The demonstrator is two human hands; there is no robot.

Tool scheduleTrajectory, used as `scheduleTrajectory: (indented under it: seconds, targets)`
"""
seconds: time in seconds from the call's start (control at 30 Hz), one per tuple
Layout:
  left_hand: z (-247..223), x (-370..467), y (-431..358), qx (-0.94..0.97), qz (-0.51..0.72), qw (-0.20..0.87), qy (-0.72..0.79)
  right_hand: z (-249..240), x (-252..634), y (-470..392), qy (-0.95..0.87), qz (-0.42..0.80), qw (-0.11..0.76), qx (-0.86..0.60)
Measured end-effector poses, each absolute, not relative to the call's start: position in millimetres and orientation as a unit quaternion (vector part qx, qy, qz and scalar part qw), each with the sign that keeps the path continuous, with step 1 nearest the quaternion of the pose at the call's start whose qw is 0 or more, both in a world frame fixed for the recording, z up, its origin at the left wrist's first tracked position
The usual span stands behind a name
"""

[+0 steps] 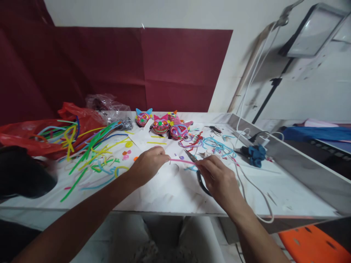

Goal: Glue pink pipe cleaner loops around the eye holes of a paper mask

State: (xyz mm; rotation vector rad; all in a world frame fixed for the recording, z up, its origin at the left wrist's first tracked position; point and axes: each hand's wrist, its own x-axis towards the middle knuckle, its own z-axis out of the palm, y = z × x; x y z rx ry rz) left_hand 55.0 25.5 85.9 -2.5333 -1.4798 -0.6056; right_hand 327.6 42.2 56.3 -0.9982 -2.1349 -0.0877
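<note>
Between my two hands a thin pink strip [182,160] is stretched out level above the white table. My left hand [152,160] is closed in a pinch on its left end. On the strip's right end are the closed fingers of my right hand [215,173]. A pair of scissors [201,179] with black handles lies beside and partly under my right hand; whether its fingers touch them is hard to tell. Behind the hands sit several colourful animal-face figures [161,125] with pointed ears.
At the left lie coloured strips [93,144], a red plastic bag [79,111] and a black container [24,175]. Blue strips [218,146], a white cable [256,186] and a dark blue cloth item [255,155] lie right. A raised board [290,153] edges the table.
</note>
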Motion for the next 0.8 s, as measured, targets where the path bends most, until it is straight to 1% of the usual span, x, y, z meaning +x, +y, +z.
scheduleTrajectory:
  seconds: [0.1,0.17,0.2,0.27,0.33,0.37,0.43,0.5,0.57,0.63,0.8]
  targets:
    - [79.1,51.1,30.7,-0.828,-0.15,0.105,-0.53,60.7,318.4,48.2,-0.844,-0.077,0.291,-0.443]
    - [74.3,50.2,36.6,-0.817,-0.173,0.093,-0.542,65.9,310.2,52.1,-0.849,-0.052,0.235,-0.471]
    - [71.4,50.5,40.2,-0.812,-0.202,0.073,-0.543,67.7,305.6,54.6,-0.838,-0.006,0.245,-0.488]
    - [65.4,52.5,47.4,-0.791,-0.282,0.004,-0.544,67.3,295.6,60.9,-0.783,0.131,0.332,-0.509]
    - [60.0,56.7,53.6,-0.744,-0.367,-0.106,-0.548,60.6,285.0,68.8,-0.71,0.258,0.427,-0.496]
    - [57.9,59.4,56.1,-0.709,-0.407,-0.169,-0.551,55.4,279.5,72.9,-0.683,0.301,0.455,-0.486]
    - [55.0,65.1,59.9,-0.623,-0.475,-0.287,-0.551,43.4,268.4,80.2,-0.652,0.361,0.473,-0.47]
    - [53.6,70.3,62.1,-0.546,-0.521,-0.374,-0.539,32.7,258.0,85.3,-0.61,0.433,0.488,-0.451]
    - [53.2,74.3,63.1,-0.497,-0.544,-0.427,-0.524,26.0,249.4,88.3,-0.564,0.494,0.504,-0.428]
    - [52.9,77.1,63.5,-0.47,-0.554,-0.458,-0.512,23.9,243.4,90.4,-0.523,0.541,0.518,-0.407]
    - [52.1,80.5,67.3,-0.414,-0.565,-0.494,-0.515,26.1,234.7,98.7,-0.449,0.613,0.534,-0.371]
